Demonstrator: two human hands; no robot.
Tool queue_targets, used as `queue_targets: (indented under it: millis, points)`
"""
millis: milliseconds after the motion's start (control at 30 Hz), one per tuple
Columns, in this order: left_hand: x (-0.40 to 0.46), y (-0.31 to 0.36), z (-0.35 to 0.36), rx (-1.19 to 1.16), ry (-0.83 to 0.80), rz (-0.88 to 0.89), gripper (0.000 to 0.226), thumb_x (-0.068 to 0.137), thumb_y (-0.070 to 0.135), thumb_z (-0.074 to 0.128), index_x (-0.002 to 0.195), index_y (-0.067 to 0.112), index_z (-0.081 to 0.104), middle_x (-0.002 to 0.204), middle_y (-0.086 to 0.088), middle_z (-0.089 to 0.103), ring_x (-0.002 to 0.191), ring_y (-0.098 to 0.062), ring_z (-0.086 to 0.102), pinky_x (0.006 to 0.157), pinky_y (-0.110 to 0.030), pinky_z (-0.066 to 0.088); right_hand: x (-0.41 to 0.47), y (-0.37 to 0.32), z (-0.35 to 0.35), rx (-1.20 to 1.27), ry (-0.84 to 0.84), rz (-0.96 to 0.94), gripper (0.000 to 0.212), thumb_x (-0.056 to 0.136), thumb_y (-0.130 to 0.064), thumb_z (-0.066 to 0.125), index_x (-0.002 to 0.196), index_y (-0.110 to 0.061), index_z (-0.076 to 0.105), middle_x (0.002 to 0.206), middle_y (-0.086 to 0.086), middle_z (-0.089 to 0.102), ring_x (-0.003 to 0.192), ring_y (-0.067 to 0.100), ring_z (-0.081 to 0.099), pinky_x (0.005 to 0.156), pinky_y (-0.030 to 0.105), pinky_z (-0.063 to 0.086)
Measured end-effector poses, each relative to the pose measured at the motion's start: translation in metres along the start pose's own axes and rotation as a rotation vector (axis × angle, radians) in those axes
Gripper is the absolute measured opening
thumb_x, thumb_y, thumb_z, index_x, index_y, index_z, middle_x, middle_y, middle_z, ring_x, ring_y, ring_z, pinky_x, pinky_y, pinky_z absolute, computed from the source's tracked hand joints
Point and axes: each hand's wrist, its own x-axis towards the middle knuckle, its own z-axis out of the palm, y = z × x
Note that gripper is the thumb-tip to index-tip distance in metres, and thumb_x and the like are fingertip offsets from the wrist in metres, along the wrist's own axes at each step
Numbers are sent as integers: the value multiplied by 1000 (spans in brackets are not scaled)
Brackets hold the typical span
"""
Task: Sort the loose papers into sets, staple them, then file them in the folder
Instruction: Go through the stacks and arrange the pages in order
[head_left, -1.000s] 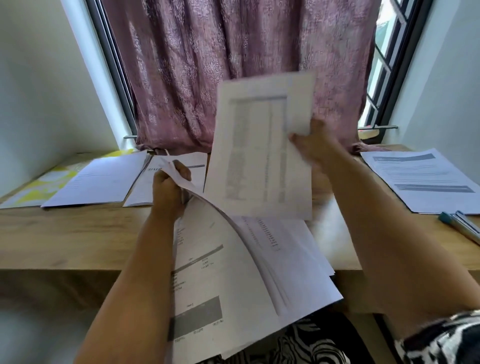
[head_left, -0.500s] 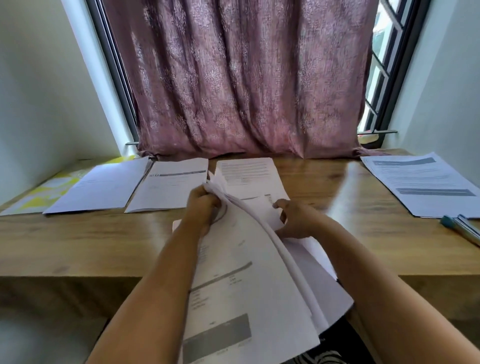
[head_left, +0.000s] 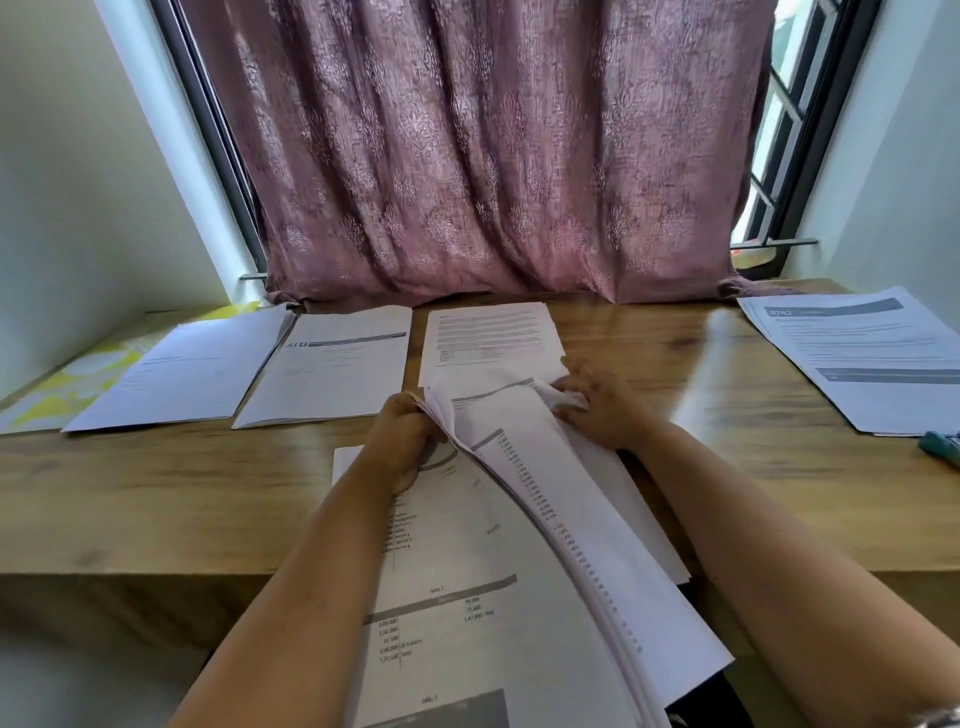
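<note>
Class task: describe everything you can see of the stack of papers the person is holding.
The stack is many white printed sheets, with number columns, tables and grey bars. It lies lengthwise toward the viewer, overhanging the desk's near edge. The left hand grips its far left part; the right hand pinches upper sheets, which curl and fan apart.

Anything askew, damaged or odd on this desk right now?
Only the stack of loose papers: it overhangs the desk edge toward the person, sheets fanned. Left hand grips its top; right hand pinches a sheet. The sorted piles lie flat.
</note>
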Motion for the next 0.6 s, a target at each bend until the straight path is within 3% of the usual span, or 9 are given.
queue_targets:
  millis: [100, 200, 267, 333, 400, 433, 500, 567, 600]
  points:
    - [2, 0, 0, -28, -63, 24, 43, 91, -4, 53, 75, 25, 80, 86, -2, 74, 80, -24, 67, 75, -37, 55, -8, -4, -6, 370, 68, 44, 66, 76, -13, 80, 130, -29, 47, 120, 3, 63, 95, 9, 61, 73, 14, 48]
    - [2, 0, 3, -40, -60, 27, 46, 93, -6, 49, 71, 23, 79, 78, 2, 73, 71, -16, 68, 64, -28, 56, -11, -3, -10, 447, -46, 301, 107, 54, -36, 92, 141, -29, 30, 114, -1, 59, 97, 18, 59, 66, 29, 54]
    - [1, 0, 5, -51, -23, 45, 62, 92, -14, 41, 55, 24, 74, 59, 8, 66, 57, -10, 62, 52, -19, 50, -11, -3, -9, 342, -41, 314, 94, 51, -42, 90, 133, -21, 48, 110, 0, 62, 98, 21, 61, 69, 31, 55]
    - [-2, 2, 7, -65, 38, 65, 73, 91, -14, 37, 44, 32, 68, 48, 15, 59, 53, -6, 57, 51, -15, 46, -9, -13, -16, 325, 203, 278, 65, 59, -36, 89, 113, -11, 64, 102, 2, 68, 91, 21, 64, 63, 27, 49]
    - [-1, 4, 8, -111, 159, 64, 74, 97, 0, 33, 37, 30, 64, 41, 16, 55, 51, -5, 57, 51, -11, 44, -4, -21, -38, 322, 450, 224, 61, 67, -25, 87, 120, -9, 60, 106, -4, 64, 90, 17, 60, 69, 25, 43]
    - [-1, 6, 6, -97, 164, 24, 71, 101, 2, 31, 44, 26, 65, 39, 15, 54, 52, -8, 56, 49, -11, 45, -3, -25, -52, 299, 470, 207, 66, 69, -22, 86, 127, -11, 55, 106, -6, 59, 93, 13, 55, 76, 22, 41]
    - [-1, 11, 5, -88, 147, -16, 51, 100, -7, 35, 59, 12, 59, 39, 12, 54, 54, -11, 53, 45, -10, 44, 0, -27, -71, 250, 250, 264, 76, 64, -18, 90, 129, -12, 52, 112, -6, 60, 102, 13, 56, 90, 27, 46]
    - [-10, 19, 8, -79, 151, 34, 60, 97, -4, 42, 44, 15, 61, 37, 9, 53, 46, -13, 54, 40, -14, 44, -2, -24, -73, 136, 23, 351, 64, 63, -14, 89, 120, -6, 61, 114, 4, 67, 103, 20, 62, 91, 35, 51]
    - [-9, 19, 10, -108, 154, 84, 61, 95, 5, 47, 37, 19, 61, 38, 9, 52, 45, -14, 54, 39, -15, 43, -3, -26, -74, 75, 77, 367, 53, 69, -13, 85, 117, -4, 64, 111, 7, 68, 100, 22, 62, 87, 34, 51]
